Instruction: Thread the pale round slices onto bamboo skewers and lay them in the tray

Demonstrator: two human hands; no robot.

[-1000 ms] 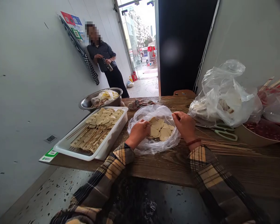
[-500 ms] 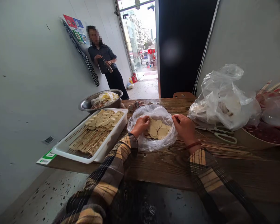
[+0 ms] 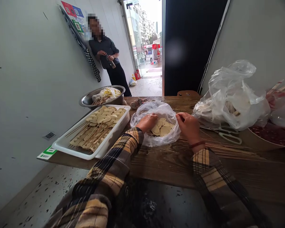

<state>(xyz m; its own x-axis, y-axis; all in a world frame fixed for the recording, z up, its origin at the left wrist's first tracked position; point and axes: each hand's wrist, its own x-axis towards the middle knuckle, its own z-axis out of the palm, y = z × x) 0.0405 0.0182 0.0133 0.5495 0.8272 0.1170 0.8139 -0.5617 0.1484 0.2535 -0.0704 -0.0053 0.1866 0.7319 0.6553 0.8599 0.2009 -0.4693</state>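
Note:
A clear plastic bag (image 3: 161,109), its mouth spread open, sits on the wooden table with several pale, flat oval slices (image 3: 165,129) inside. My left hand (image 3: 148,122) reaches over the bag's near-left side above the slices. Its fingers are drawn together, and their tips and whatever they grip are hidden. At the right rim my right hand (image 3: 189,126) pinches the plastic between thumb and fingers. Left of the bag stands a white tray (image 3: 92,155) holding rows of similar slices threaded on thin wooden skewers (image 3: 85,136).
Behind the tray is a metal bowl (image 3: 85,100) with skewers and a bag. On the right lie loose skewers (image 3: 230,152), scissors (image 3: 230,138), a large plastic bag (image 3: 230,98) and a tub of dark red contents (image 3: 273,134). A person (image 3: 106,57) stands by the left wall.
My left hand has moved right, farther over the slices inside the bag. My right hand keeps its pinch on the rim. The view has tilted slightly downward.

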